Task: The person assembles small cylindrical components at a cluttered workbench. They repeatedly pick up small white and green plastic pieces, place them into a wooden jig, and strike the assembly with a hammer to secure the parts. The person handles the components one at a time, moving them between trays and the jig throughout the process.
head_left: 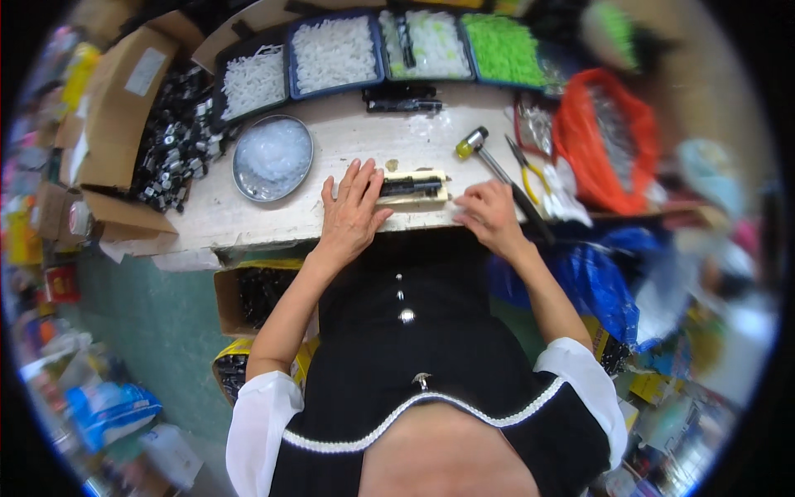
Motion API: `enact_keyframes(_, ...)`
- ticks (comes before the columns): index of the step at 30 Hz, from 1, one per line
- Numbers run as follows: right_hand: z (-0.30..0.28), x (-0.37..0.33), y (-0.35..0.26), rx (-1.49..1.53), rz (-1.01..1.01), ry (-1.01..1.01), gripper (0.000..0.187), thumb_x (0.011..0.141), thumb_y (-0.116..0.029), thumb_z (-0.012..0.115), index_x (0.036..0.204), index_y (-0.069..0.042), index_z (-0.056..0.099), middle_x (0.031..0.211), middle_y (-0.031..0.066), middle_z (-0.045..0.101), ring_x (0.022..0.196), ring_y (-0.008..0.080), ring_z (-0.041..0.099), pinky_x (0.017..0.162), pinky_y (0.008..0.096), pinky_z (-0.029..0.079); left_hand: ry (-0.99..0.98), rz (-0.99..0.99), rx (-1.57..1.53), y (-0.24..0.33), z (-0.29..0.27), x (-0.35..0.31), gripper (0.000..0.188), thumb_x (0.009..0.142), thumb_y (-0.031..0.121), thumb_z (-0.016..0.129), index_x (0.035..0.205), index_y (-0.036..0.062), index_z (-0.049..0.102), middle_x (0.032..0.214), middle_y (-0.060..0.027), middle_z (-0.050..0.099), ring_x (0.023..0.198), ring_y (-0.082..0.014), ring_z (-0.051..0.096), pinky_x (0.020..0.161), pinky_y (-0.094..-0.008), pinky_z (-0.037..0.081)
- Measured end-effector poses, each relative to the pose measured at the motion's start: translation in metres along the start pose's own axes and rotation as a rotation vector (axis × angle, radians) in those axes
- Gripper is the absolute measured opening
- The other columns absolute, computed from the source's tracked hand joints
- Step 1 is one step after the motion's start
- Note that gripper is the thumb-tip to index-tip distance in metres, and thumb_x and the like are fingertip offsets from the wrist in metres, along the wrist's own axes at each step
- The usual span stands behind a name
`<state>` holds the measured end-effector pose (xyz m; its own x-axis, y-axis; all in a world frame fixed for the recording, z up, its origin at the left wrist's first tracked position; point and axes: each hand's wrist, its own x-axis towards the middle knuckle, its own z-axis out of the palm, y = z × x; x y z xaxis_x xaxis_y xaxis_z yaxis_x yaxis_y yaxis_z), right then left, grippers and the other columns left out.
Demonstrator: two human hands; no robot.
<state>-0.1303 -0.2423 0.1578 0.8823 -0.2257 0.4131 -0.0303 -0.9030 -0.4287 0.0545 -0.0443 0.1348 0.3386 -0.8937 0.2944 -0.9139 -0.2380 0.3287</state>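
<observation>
On the white worktable [348, 137], a long black cylindrical part [411, 189] lies in a cream-coloured block [425, 176] close to the front edge. My left hand [354, 203] rests on the left end of the part and block, its fingers stretched out and covering that end. Just off the block's right end, my right hand [492, 214] is closed in a pinch. A small whitish piece [459, 209] shows at its fingertips, too blurred to name. Beyond the right hand lies a hammer [495, 166] with a yellow-tipped head, its handle running toward the front edge.
Several trays of small white and green parts [503, 48] line the back. A round metal dish [273, 157] of clear pieces, a heap of black parts [178, 137] and a cardboard box [124, 108] stand left. Yellow-handled pliers [530, 174] and a red plastic bag [571, 124] lie right.
</observation>
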Motion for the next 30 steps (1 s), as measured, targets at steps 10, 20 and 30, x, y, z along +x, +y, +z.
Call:
enact_keyframes(10, 0.003, 0.032, 0.006, -0.064, 0.01, 0.092, 0.015, 0.074, -0.012, 0.067, 0.088, -0.007, 0.063, 0.091, 0.0045, 0.058, 0.085, 0.0231, 0.052, 0.075, 0.04, 0.036, 0.205, -0.106, -0.176, -0.022, -0.02, -0.005, 0.064, 0.077, 0.028, 0.067, 0.13, 0.0042, 0.041, 0.139, -0.0136, 0.037, 0.129, -0.0302, 0.033, 0.1, -0.0483, 0.022)
enact_keyframes(20, 0.072, 0.067, -0.046, -0.167, -0.262, -0.213, 0.037, 0.084, -0.02, 0.054, 0.119, -0.009, 0.052, 0.131, 0.0021, 0.047, 0.12, 0.018, 0.042, 0.104, 0.0475, 0.023, 0.508, -0.233, -0.141, -0.03, -0.061, -0.026, 0.035, 0.075, 0.009, 0.067, 0.108, 0.0008, 0.06, 0.112, -0.0115, 0.059, 0.106, -0.0284, 0.052, 0.09, -0.0353, 0.037)
enact_keyframes(30, 0.071, 0.066, -0.053, -0.328, -0.336, -0.317, 0.053, 0.075, -0.003, 0.05, 0.128, -0.007, 0.045, 0.139, 0.0028, 0.039, 0.129, 0.0167, 0.034, 0.107, 0.0539, 0.009, 0.832, -0.728, -0.168, -0.181, -0.075, -0.07, 0.018, 0.077, 0.007, 0.064, 0.095, 0.0015, 0.065, 0.088, -0.0082, 0.062, 0.071, -0.0169, 0.059, 0.063, -0.0296, 0.046)
